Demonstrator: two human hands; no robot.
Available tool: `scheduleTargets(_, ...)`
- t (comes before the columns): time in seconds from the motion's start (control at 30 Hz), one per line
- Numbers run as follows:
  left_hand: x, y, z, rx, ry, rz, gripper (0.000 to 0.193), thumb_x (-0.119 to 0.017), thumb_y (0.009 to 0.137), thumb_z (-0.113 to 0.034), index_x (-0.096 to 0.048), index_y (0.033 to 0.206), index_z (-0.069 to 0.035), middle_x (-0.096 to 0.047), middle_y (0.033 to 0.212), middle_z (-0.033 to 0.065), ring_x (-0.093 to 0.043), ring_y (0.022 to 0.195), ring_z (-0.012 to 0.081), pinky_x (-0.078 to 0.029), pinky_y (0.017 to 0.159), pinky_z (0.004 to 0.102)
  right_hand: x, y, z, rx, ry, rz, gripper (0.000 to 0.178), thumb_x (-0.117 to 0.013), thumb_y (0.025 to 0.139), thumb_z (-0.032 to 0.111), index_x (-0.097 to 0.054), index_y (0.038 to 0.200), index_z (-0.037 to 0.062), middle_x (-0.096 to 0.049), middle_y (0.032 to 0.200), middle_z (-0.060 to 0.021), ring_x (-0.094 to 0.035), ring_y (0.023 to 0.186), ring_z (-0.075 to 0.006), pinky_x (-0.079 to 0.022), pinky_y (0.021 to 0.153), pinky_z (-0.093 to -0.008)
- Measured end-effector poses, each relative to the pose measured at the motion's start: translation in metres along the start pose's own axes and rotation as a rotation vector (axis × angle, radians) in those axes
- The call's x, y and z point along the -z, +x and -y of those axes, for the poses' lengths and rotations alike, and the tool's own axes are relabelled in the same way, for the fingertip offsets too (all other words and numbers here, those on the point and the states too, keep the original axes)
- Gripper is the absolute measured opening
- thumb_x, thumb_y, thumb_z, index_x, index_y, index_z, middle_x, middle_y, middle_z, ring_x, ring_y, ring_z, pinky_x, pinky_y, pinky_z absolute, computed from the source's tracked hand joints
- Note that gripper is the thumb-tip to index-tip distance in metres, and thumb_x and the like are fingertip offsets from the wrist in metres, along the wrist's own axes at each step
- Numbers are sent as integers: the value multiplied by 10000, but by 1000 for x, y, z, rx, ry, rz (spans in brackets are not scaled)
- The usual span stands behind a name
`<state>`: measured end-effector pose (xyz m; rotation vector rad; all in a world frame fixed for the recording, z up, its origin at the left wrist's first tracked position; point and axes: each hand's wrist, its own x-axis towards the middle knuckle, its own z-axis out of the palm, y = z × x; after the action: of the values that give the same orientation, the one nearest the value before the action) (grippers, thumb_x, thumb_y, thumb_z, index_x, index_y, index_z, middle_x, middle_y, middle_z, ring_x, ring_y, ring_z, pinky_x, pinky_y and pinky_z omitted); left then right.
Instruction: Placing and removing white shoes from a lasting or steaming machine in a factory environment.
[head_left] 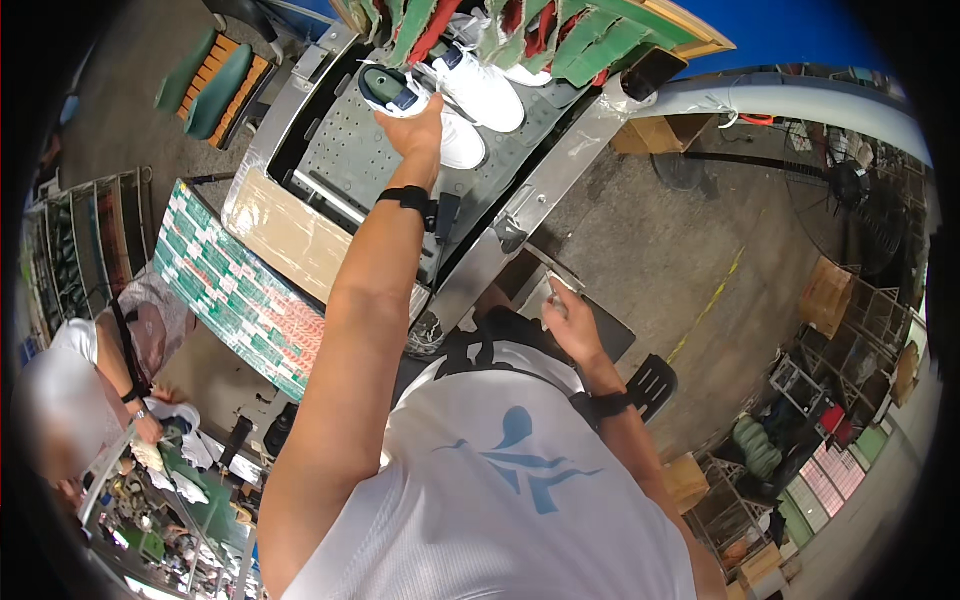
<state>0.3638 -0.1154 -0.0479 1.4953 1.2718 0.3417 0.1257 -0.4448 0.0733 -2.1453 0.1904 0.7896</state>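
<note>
My left hand [415,130] reaches far forward and grips a white sneaker [463,143] with a dark navy collar and green insole. The sneaker is on a grey perforated conveyor bed [350,145]. Just right of it lies a second white sneaker [482,92], its toe turned toward me. Part of another white shoe [528,76] shows behind, under hanging strips. Close to my waist on the right, my right hand [572,322] is raised with fingers loosely bent and apart; nothing clear shows in it. A dark band circles each wrist.
Torn green and red strips [590,45] hang over the machine opening. Metal rails [540,205] edge the bed. A taped cardboard panel [285,230] and patterned panel [235,290] stand left. Another person [90,370] handles shoes at lower left. A fan [855,195] stands right.
</note>
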Motion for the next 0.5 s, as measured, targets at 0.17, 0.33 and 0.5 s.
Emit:
scheduleTargets(0.17,50,44,34,20,-235,237,974,-981,683,-220,-476,1473,46,-692,1312,160,-702,1135,279,-540,1029,393,6,6,1,14,46,-25,544,-719,954,187,-613,1449,-12,-745,1154,-181,-730,1035,-285,-559,934,-370)
scheduleTargets(0.33,118,45,41,220,-157,572,545,-916,789,-285,-701,1241,-71,-745,1127,72,-715,1003,219,-573,858,384,7,15,8,199,-3,-29,541,-723,957,172,-608,1448,-25,-743,1071,-154,-722,933,-223,-573,865,-352)
scheduleTargets(0.5,126,33,68,260,-390,431,535,-913,819,-248,-669,1282,-137,-720,1077,4,-687,962,177,-547,846,353,-4,18,21,218,-75,88,554,-736,950,175,-605,1448,-31,-737,1046,-161,-718,936,-234,-567,867,-357)
